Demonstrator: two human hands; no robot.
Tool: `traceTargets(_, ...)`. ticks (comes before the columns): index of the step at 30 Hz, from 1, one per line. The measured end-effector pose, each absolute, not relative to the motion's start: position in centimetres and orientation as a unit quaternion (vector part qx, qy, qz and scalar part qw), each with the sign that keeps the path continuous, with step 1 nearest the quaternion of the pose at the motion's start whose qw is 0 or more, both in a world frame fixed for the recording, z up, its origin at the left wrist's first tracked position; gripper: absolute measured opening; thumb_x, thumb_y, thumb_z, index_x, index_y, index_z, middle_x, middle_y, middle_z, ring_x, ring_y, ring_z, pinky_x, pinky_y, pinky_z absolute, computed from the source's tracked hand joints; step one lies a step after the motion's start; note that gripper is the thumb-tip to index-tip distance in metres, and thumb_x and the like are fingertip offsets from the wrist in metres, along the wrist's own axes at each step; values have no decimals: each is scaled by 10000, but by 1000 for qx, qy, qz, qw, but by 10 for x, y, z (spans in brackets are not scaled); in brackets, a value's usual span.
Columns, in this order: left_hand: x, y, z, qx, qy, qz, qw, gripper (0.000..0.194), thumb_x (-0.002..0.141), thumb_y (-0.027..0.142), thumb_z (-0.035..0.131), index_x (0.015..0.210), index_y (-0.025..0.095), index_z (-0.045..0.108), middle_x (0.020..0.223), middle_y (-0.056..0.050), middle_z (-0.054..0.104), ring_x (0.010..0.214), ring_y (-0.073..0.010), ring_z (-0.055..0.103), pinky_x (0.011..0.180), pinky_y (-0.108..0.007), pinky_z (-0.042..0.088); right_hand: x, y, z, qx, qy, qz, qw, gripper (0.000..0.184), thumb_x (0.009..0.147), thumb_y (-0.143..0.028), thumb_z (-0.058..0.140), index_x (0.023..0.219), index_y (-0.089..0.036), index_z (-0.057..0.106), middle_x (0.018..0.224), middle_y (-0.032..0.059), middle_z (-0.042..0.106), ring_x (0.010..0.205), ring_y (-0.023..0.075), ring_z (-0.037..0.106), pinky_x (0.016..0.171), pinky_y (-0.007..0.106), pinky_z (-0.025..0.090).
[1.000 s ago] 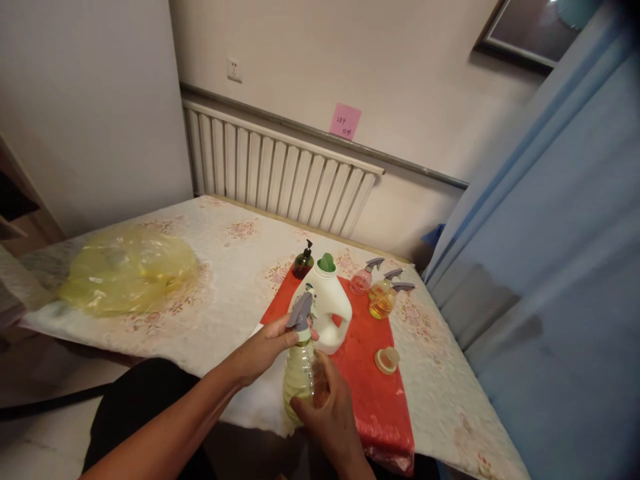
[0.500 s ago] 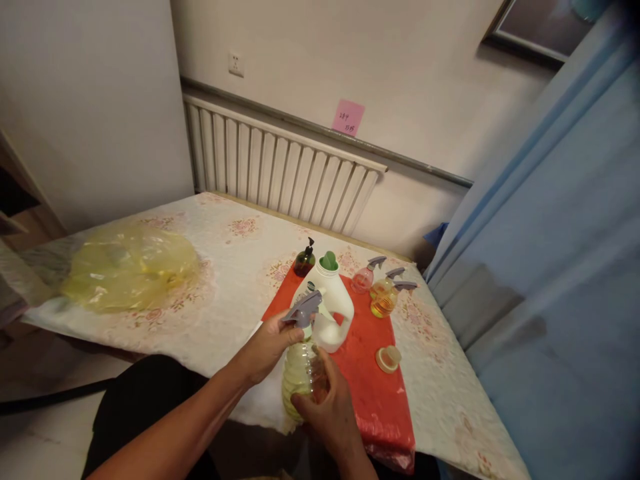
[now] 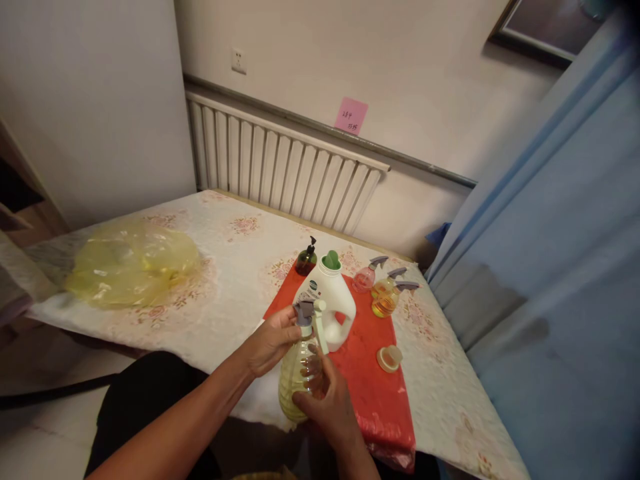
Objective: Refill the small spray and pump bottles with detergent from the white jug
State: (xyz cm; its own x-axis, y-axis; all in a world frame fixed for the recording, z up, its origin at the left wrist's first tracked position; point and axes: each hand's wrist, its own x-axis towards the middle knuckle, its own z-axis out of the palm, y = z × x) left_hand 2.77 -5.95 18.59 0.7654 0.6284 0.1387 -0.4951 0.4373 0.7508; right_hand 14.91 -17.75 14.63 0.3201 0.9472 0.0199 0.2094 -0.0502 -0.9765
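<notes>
A clear ribbed spray bottle [image 3: 291, 380] with yellowish liquid is held up at the table's near edge. My left hand [image 3: 273, 340] grips its grey spray head [image 3: 305, 313] at the neck. Wrapped round the bottle's body from the right is my right hand [image 3: 327, 400]. The pale trigger now points to the right. Just behind the bottle stands a white jug [image 3: 325, 283] with a handle and a green spout in its uncapped mouth. A translucent cap [image 3: 389, 359] lies to the right on a red plastic sheet [image 3: 370, 393].
At the sheet's far edge stand a dark green pump bottle [image 3: 306, 260], a pink spray bottle [image 3: 364, 279] and two spray bottles with orange-yellow liquid [image 3: 384, 305]. A crumpled yellow plastic bag [image 3: 135, 263] lies left on the flowered tablecloth [image 3: 240, 260]. A blue curtain [image 3: 540, 220] hangs at right.
The spray head has turned on the bottle between my hands, so its trigger has swung round to the right. Both hands keep their hold. The view has shifted slightly.
</notes>
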Motion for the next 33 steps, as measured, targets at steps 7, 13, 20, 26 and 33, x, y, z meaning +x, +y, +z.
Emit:
traceTargets(7,19,-50,179,475,64,304,823,446,789,408,758,1127,130,672,1046,-134,730,1052,-289,655,955,-417,467,150,-179,148,-594,-481,391,513,757,555,-134,734,1293,-204,583,1099,58,712,971,242,673,860,341,552)
traceTargets(13,4,-49,164,450,92,339,821,469,853,380,692,1270,192,590,1309,-127,620,1289,-302,507,1103,-482,344,149,-176,152,-609,-482,353,522,825,548,-97,697,1351,-184,531,1227,88,678,1087,261,647,947,364,523)
traceTargets(20,-1,-71,138,563,213,285,746,757,692,251,796,1378,252,475,1353,-104,577,1242,-316,535,1049,-471,416,145,-167,143,-605,-490,308,547,827,583,-166,777,1365,-185,512,1311,113,633,1191,278,607,1004,364,504)
traceTargets(26,-2,-78,144,629,322,345,618,610,653,204,747,1234,203,560,1166,-88,687,1088,-306,638,952,-418,498,142,-160,128,-640,-490,312,503,1065,495,-123,825,1466,-183,392,1446,124,524,1326,322,490,1098,420,421)
traceTargets(33,-12,18,134,631,469,448,426,664,688,386,725,1277,173,504,1229,-114,651,1095,-297,635,962,-426,484,167,-178,103,-669,-469,328,474,775,656,-179,716,1401,-172,503,1206,105,686,1114,282,643,947,358,534)
